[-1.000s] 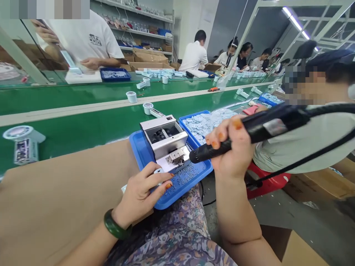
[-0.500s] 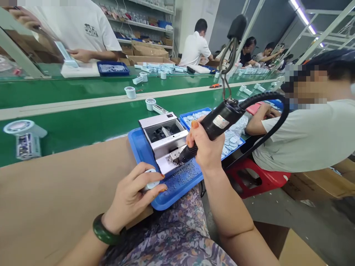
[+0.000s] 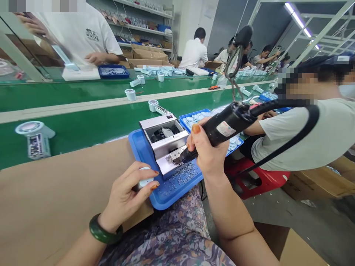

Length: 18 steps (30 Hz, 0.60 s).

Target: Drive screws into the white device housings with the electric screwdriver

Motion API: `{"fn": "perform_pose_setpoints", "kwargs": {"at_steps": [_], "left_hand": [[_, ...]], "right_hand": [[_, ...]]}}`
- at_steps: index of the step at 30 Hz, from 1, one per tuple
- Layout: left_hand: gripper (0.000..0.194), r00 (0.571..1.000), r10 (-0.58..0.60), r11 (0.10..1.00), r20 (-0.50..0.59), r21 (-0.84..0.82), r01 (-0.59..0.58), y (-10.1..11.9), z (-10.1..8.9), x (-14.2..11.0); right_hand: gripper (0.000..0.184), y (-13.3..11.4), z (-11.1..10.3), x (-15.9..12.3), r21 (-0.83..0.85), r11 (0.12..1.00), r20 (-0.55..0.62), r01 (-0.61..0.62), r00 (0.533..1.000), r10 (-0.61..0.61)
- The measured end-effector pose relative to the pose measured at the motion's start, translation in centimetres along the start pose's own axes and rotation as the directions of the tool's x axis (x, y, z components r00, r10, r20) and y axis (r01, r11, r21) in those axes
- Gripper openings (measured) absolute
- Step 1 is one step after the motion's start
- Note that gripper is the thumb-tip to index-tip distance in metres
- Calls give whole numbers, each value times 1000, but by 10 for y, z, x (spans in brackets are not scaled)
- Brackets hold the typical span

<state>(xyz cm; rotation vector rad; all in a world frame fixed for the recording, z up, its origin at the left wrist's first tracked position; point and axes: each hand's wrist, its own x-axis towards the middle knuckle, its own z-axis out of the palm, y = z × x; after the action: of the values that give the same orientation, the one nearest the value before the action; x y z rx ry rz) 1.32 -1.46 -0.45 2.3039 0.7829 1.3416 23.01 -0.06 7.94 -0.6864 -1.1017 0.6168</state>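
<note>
A long, glossy green work surface (image 3: 83,133) runs beyond the blue plastic tray (image 3: 138,147), which is the landmark here. A seated person in a pale short-sleeved shirt (image 3: 305,136) is well to its right, on a red plastic stool (image 3: 257,181). A flat brown cardboard sheet (image 3: 69,184) lies to its left. Just beyond the tray's far right side is a 2nd blue tray (image 3: 194,113) of flat light-blue pieces. On the blue plastic tray sits a silver metal box with an open-topped well (image 3: 173,142). The thick black cylindrical driver (image 3: 222,123) slants down from the upper right over the tray, its nose at the small metal block on the box's front; whether they touch cannot be told. The right hand (image 3: 212,149) is closed around the driver's lower body, fingers wrapped and thumb along the top, just above its tapered nose. At the tray's near left edge, the left hand (image 3: 130,188) is partly curled, opened only to the width of a small light-blue plastic part (image 3: 145,177), which lies between thumb and fingers, half covered by them. Loose small metal screws (image 3: 184,176) are scattered over the tray's near floor, between the 2 hands.
</note>
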Motion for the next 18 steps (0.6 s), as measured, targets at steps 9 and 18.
{"fn": "perform_pose_setpoints", "kwargs": {"at_steps": [9,18], "left_hand": [[7,1000,-9,1000,5,-26,9,-5,1,0],[33,985,-170,982,17,87,168,-2,6,-7]], "right_hand": [[20,8,-2,0,-44,986,5,-162,987,162],[33,-46,5,-2,286,939,48,-188,982,182]]}}
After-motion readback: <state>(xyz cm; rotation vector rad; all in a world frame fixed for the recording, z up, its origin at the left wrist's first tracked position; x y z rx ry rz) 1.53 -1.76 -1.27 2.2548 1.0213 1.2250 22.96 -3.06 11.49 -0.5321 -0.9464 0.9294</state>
